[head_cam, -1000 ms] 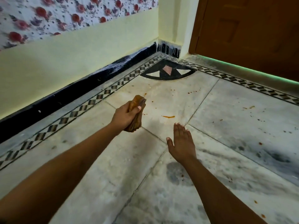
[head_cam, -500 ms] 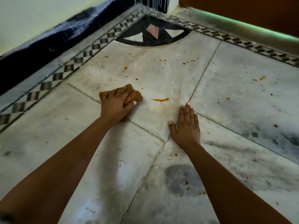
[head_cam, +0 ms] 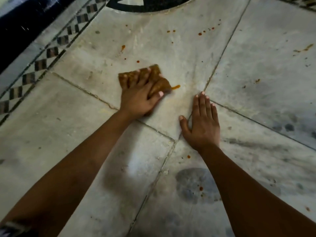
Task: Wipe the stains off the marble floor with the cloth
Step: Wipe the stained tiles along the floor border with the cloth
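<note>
A folded brown cloth (head_cam: 156, 72) lies flat on the pale marble floor (head_cam: 171, 53). My left hand (head_cam: 138, 98) presses down on the cloth with fingers spread straight over it and the thumb at its right edge. An orange streak stain (head_cam: 176, 86) touches the cloth's right edge. Small red-orange spots (head_cam: 200, 33) dot the slab farther away, one spot (head_cam: 138, 61) just beyond the cloth. My right hand (head_cam: 202, 124) lies flat on the floor, fingers straight, to the right of the cloth and apart from it.
A checkered border strip (head_cam: 51, 52) and a black skirting (head_cam: 18, 31) run along the left. A black inlay arc (head_cam: 150, 6) sits at the top. More spots (head_cam: 188, 156) lie by my right wrist, and a smear (head_cam: 306, 48) at the far right.
My left hand brought the cloth down from the air onto the floor and slid it right to the orange streak. My right hand settled flat on the floor. The view tilted downward.
</note>
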